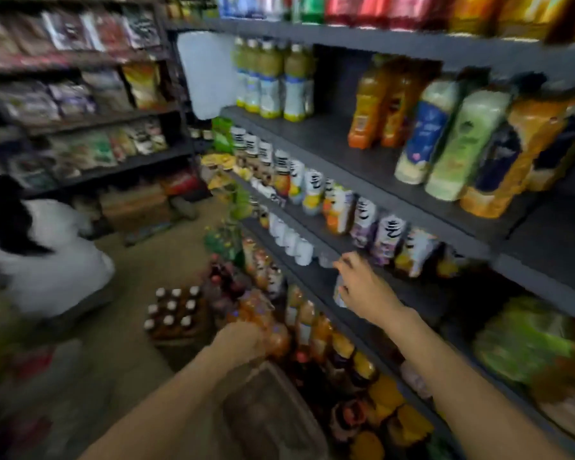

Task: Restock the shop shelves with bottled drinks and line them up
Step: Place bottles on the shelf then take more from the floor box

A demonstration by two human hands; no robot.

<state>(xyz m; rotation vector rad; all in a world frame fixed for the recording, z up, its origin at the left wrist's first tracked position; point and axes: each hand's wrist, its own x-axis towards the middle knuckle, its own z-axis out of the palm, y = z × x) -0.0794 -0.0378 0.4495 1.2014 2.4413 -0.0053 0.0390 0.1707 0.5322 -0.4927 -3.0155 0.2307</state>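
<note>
Reaching mid-frame, the right hand [359, 287] curls round a small bottle [339, 293] at the dark shelf [316, 280] edge; the left hand [243, 340] (lower centre, blurred) grips an orange bottle [266, 323].

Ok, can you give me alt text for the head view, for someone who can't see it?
A person's right hand holds a small bottle at a dark shop shelf lined with drinks, while the left hand grips an orange bottle lower down. A crate of capped bottles sits on the floor; the picture is blurred.
</note>
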